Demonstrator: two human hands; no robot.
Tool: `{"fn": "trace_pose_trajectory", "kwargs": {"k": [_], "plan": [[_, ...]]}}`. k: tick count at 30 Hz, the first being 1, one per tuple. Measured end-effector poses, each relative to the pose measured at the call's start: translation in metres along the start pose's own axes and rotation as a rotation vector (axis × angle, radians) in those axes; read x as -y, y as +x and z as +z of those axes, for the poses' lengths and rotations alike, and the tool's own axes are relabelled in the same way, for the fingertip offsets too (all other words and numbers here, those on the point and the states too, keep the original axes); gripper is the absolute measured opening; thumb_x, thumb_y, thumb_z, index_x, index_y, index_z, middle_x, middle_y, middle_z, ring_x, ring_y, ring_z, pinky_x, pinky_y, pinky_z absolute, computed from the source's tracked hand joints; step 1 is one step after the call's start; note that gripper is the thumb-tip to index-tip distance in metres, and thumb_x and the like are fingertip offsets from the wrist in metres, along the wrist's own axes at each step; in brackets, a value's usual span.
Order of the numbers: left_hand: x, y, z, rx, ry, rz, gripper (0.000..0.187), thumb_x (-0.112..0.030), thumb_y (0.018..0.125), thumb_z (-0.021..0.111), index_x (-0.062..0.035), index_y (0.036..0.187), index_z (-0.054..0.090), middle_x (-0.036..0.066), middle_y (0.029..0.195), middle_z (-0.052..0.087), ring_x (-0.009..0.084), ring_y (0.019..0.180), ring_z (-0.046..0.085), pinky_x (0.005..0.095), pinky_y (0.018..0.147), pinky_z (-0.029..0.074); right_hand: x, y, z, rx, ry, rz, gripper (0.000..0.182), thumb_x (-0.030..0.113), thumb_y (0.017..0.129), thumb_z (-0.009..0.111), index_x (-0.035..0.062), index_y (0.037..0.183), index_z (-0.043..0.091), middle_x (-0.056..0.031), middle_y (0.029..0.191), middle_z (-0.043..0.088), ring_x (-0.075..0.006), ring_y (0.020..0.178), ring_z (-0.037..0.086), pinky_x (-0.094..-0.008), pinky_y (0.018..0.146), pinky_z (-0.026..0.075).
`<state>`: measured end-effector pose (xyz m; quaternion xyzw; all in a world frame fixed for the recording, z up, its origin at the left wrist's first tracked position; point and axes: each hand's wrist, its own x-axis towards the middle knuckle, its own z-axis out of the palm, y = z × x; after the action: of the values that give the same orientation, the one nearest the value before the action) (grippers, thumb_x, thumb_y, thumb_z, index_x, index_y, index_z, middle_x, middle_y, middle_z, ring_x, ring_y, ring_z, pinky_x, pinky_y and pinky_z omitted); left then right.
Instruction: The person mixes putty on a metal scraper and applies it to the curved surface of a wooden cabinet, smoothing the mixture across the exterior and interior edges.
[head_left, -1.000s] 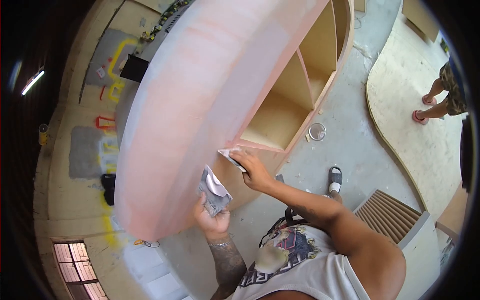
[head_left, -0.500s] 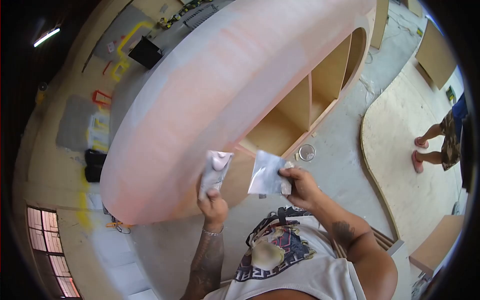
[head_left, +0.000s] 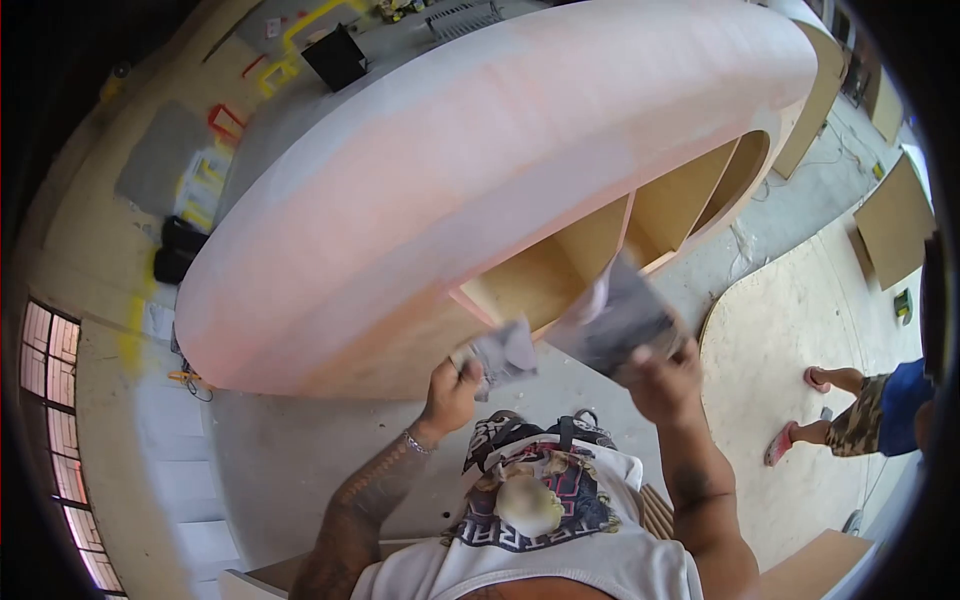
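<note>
My left hand point(head_left: 452, 398) is closed on a small flat metal putty spreader point(head_left: 492, 372), which carries a lump of pale pink putty point(head_left: 519, 350). My right hand point(head_left: 664, 385) grips a wider, dark grey metal putty spreader point(head_left: 628, 322), with a streak of pale putty along its left side. Motion blurs the right hand and its spreader. Both spreaders are up in front of my body, apart from each other. Beyond them lies a large rounded body point(head_left: 400, 200), smeared with pink and whitish filler, with open wooden compartments point(head_left: 535, 280) along its near side.
A curved wooden panel point(head_left: 760, 310) lies at the right, where another person point(head_left: 850, 420) in pink shoes stands. Wooden boards point(head_left: 890, 220) stand farther back. At the far left are a black box point(head_left: 335, 58) and a barred window point(head_left: 55, 390).
My hands have moved apart. The left spreader has swung from upright to tilted right, and the right one has turned and moved right, with putty now showing on it. The view has shifted.
</note>
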<state>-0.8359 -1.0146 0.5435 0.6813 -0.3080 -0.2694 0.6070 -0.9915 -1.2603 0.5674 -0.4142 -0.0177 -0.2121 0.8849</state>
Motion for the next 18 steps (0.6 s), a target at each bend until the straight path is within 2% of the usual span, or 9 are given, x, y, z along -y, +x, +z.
{"fn": "trace_pose_trajectory", "kwargs": {"k": [1, 2, 3, 4, 6, 10, 11, 15, 18], "plan": [[-0.007, 0.007, 0.015, -0.098, -0.436, -0.163, 0.036, -0.017, 0.096, 0.052, -0.003, 0.129, 0.053, 0.014, 0.112, 0.065, 0.0239, 0.103, 0.066, 0.0388, 0.085, 0.055, 0.008, -0.002, 0.014, 0.129, -0.471, -0.105, 0.05, -0.004, 0.087, 0.055, 0.0004, 0.136, 0.046, -0.0201, 0.126, 0.06, -0.034, 0.116, 0.06, -0.0393, 0.099, 0.046], [-0.011, 0.012, 0.023, -0.189, -0.869, -0.34, 0.038, -0.02, 0.098, 0.05, -0.0014, 0.131, 0.05, 0.014, 0.112, 0.065, 0.023, 0.101, 0.066, 0.0386, 0.086, 0.055, 0.005, 0.008, 0.022, 0.323, -0.737, -0.387, 0.055, -0.006, 0.08, 0.06, 0.0008, 0.134, 0.05, -0.0212, 0.129, 0.058, -0.0359, 0.119, 0.057, -0.0431, 0.103, 0.044], [-0.006, 0.016, 0.016, -0.127, -1.006, -0.499, 0.044, -0.024, 0.099, 0.046, 0.0008, 0.135, 0.043, 0.015, 0.12, 0.061, 0.0258, 0.104, 0.064, 0.0394, 0.09, 0.054, 0.005, 0.014, 0.029, 0.463, -0.779, -0.461, 0.059, -0.007, 0.076, 0.062, 0.0026, 0.133, 0.052, -0.0215, 0.132, 0.055, -0.0375, 0.122, 0.054, -0.0451, 0.105, 0.041], [-0.002, 0.019, 0.017, -0.065, -1.065, -0.476, 0.044, -0.023, 0.099, 0.045, 0.0003, 0.136, 0.043, 0.016, 0.121, 0.06, 0.0261, 0.107, 0.063, 0.0396, 0.092, 0.053, 0.007, 0.017, 0.036, 0.607, -0.824, -0.535, 0.063, -0.008, 0.071, 0.064, 0.0045, 0.132, 0.055, -0.0218, 0.136, 0.052, -0.039, 0.126, 0.051, -0.0472, 0.108, 0.039], [-0.003, 0.028, 0.02, 0.065, -1.189, -0.421, 0.043, -0.022, 0.099, 0.045, -0.0006, 0.136, 0.044, 0.018, 0.123, 0.059, 0.0268, 0.111, 0.061, 0.04, 0.095, 0.051, -0.001, 0.02, 0.043, 0.637, -1.002, -0.528, 0.064, -0.009, 0.07, 0.064, 0.0074, 0.131, 0.055, -0.0206, 0.138, 0.05, -0.04, 0.128, 0.048, -0.0496, 0.109, 0.037], [-0.039, 0.041, 0.01, 0.054, -1.137, -0.376, 0.048, -0.022, 0.097, 0.046, 0.0014, 0.139, 0.041, 0.018, 0.131, 0.055, 0.0284, 0.118, 0.057, 0.0437, 0.102, 0.047, -0.033, 0.015, 0.026, 0.452, -1.208, -0.496, 0.063, -0.007, 0.071, 0.063, 0.0105, 0.131, 0.057, -0.0192, 0.139, 0.048, -0.0412, 0.13, 0.045, -0.0503, 0.11, 0.037], [-0.049, 0.047, 0.009, 0.054, -1.073, -0.333, 0.048, -0.022, 0.096, 0.047, -0.0001, 0.138, 0.042, 0.017, 0.124, 0.059, 0.0285, 0.11, 0.062, 0.0419, 0.095, 0.052, -0.036, 0.012, 0.02, 0.384, -1.336, -0.385, 0.062, -0.006, 0.071, 0.064, 0.0097, 0.13, 0.058, -0.0187, 0.135, 0.052, -0.0417, 0.127, 0.047, -0.05, 0.109, 0.038], [-0.036, 0.058, -0.023, 0.027, -0.969, -0.388, 0.045, -0.021, 0.096, 0.049, 0.0, 0.136, 0.043, 0.017, 0.122, 0.06, 0.0272, 0.107, 0.064, 0.0448, 0.092, 0.054, -0.03, 0.008, -0.022, 0.297, -1.466, -0.061, 0.063, -0.002, 0.069, 0.066, 0.0117, 0.13, 0.059, -0.0154, 0.131, 0.056, -0.0377, 0.123, 0.052, -0.0499, 0.105, 0.042], [-0.037, 0.079, -0.033, 0.114, -0.777, -0.401, 0.038, -0.017, 0.094, 0.052, 0.0014, 0.128, 0.049, 0.013, 0.119, 0.061, 0.0251, 0.106, 0.064, 0.0416, 0.09, 0.056, 0.005, 0.029, -0.003, 0.398, -1.557, -0.427, 0.058, 0.007, 0.072, 0.067, 0.013, 0.129, 0.059, -0.0137, 0.132, 0.056, -0.0352, 0.123, 0.053, -0.0485, 0.104, 0.043]]}}
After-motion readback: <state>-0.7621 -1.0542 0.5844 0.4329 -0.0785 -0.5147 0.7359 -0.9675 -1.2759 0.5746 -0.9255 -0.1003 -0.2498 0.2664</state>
